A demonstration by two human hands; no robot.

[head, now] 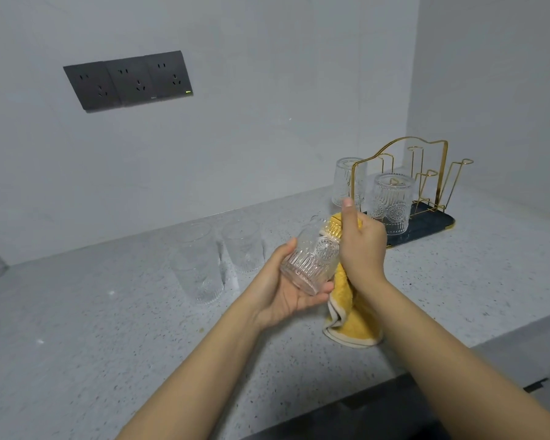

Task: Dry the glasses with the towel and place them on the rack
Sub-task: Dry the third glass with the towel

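One head-worn view looks forward and down along both forearms, close over the counter, facing the wall corner

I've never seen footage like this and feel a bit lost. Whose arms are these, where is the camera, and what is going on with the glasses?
There is no machine here: a person wears a camera on the head, so you look down along their own arms. The left hand grips a ribbed glass tipped on its side. The right hand holds a yellow towel against it, drying it. On the grey counter stand two more glasses, upright, waiting. The gold wire rack in the corner already carries two upside-down glasses. Wall sockets sit above.
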